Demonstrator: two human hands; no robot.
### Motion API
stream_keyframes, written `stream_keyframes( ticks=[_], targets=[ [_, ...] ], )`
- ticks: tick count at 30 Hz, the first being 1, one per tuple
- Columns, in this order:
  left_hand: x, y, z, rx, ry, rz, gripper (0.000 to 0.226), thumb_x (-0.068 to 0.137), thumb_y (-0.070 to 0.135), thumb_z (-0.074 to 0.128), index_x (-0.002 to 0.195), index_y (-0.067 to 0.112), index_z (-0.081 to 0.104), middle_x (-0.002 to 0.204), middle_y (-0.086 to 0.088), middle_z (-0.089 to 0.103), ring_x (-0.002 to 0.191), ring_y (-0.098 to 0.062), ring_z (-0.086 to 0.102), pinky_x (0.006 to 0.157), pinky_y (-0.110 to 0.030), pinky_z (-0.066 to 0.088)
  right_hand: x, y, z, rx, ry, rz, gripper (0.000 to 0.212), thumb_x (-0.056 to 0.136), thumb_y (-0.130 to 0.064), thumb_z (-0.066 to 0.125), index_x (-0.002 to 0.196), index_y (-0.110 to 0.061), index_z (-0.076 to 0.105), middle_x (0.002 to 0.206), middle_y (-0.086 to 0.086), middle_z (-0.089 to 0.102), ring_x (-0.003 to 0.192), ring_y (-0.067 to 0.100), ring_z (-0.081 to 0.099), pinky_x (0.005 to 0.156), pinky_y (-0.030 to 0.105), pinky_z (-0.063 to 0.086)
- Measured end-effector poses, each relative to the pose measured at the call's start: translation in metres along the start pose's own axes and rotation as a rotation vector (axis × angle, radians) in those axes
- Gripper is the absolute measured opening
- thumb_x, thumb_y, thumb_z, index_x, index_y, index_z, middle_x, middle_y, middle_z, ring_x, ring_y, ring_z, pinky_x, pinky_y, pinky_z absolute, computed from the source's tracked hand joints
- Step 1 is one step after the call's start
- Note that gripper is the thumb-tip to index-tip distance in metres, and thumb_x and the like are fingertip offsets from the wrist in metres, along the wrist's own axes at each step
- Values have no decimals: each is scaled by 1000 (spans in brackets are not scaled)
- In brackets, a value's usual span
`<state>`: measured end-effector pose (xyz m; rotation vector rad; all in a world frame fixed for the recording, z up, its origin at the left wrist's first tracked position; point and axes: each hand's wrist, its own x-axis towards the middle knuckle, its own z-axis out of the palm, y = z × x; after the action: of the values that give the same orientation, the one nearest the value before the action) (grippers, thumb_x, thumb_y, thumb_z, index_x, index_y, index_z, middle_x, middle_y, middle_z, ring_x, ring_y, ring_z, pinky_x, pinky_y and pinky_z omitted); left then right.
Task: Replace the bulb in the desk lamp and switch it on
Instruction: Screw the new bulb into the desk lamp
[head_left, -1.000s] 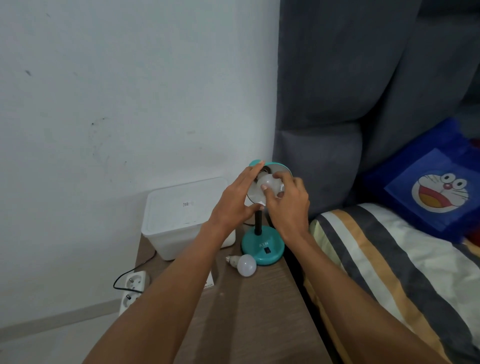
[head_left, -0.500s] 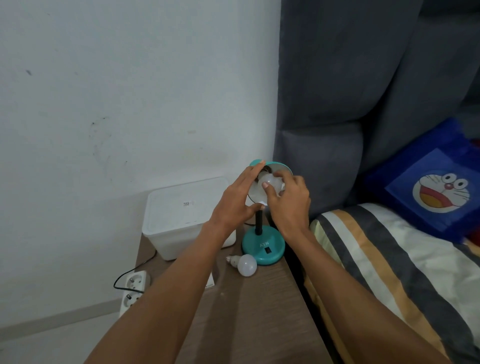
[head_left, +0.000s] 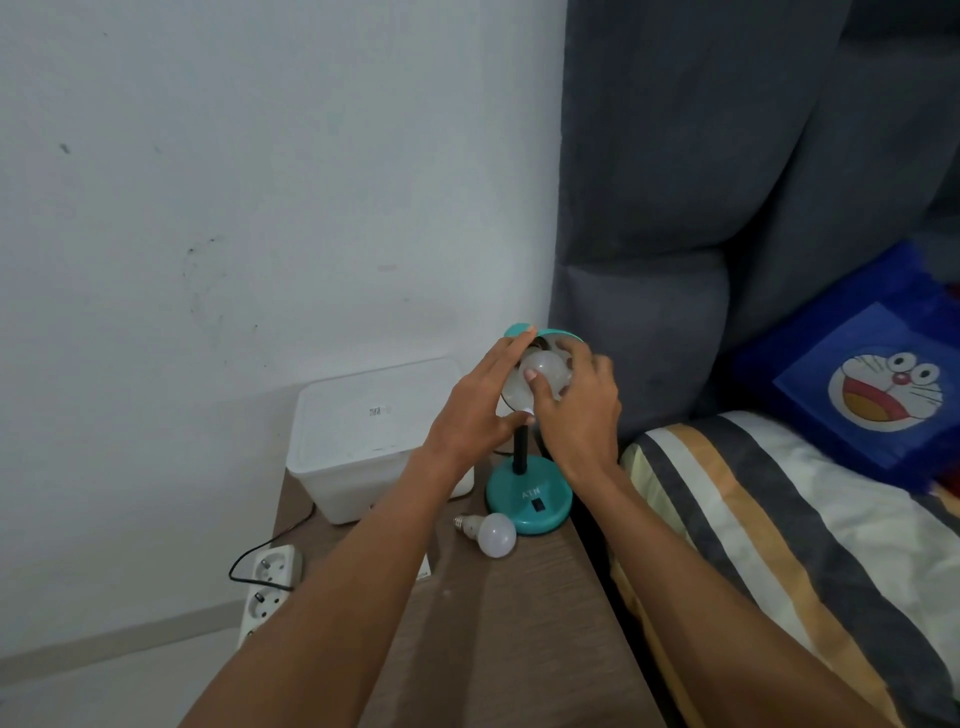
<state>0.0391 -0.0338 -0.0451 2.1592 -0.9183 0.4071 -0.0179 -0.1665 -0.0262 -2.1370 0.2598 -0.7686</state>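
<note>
A small teal desk lamp stands on the wooden bedside table, its round base (head_left: 529, 501) carrying a black rocker switch and a short black stem. My left hand (head_left: 480, 410) wraps the left rim of the teal shade (head_left: 519, 331), fingers on top and thumb below. My right hand (head_left: 579, 410) grips a white bulb (head_left: 545, 371) sitting in the mouth of the shade, thumb on the bulb's front. The socket is hidden behind the bulb and my fingers. A second white bulb (head_left: 493, 533) lies on its side on the table just left of the base.
A white lidded plastic box (head_left: 374, 436) sits against the wall behind the lamp. A white power strip (head_left: 270, 582) with a black cable lies by the table's left edge (head_left: 283, 512). To the right are a grey headboard (head_left: 701, 208), striped bedding (head_left: 779, 545) and a blue cartoon cushion (head_left: 878, 384).
My right hand has turned slightly on the bulb, the thumb shifting across its front. My left hand stays on the shade; the lamp and the loose bulb have not moved.
</note>
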Motion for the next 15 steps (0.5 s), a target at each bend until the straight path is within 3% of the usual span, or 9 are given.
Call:
stream_keyframes(
  ticks=[4,9,12,15],
  targets=[
    [-1,-1,-1,-3,15,16,94,84,12,83,161,22,30,162,4,41,146,-15,45,116,-28,43,-1,7,4,-52,-66,-17,53,85,-36,75,132,-20,54,126,6,54,102,26,63,86,36,54],
    [-2,-1,-4,-4,3,24,98,81,14,87,161,21,31,161,2,42,144,-16,46,113,-16,39,7,6,0,12,-29,227,53,90,-54,61,116,-8,65,107,11,71,100,29,67,75,25,41],
    [-1,-1,-2,-3,-1,25,99,81,14,87,161,22,30,162,2,41,145,-17,46,114,-17,38,4,1,-1,29,18,158,50,91,-47,64,128,-14,54,121,9,61,107,25,62,80,27,43],
    [0,0,0,6,-6,21,97,83,13,85,161,21,29,163,2,40,145,-18,47,116,-28,43,-2,-2,1,-25,5,25,45,94,-38,63,134,-21,52,127,8,51,107,25,59,84,30,47]
  ],
)
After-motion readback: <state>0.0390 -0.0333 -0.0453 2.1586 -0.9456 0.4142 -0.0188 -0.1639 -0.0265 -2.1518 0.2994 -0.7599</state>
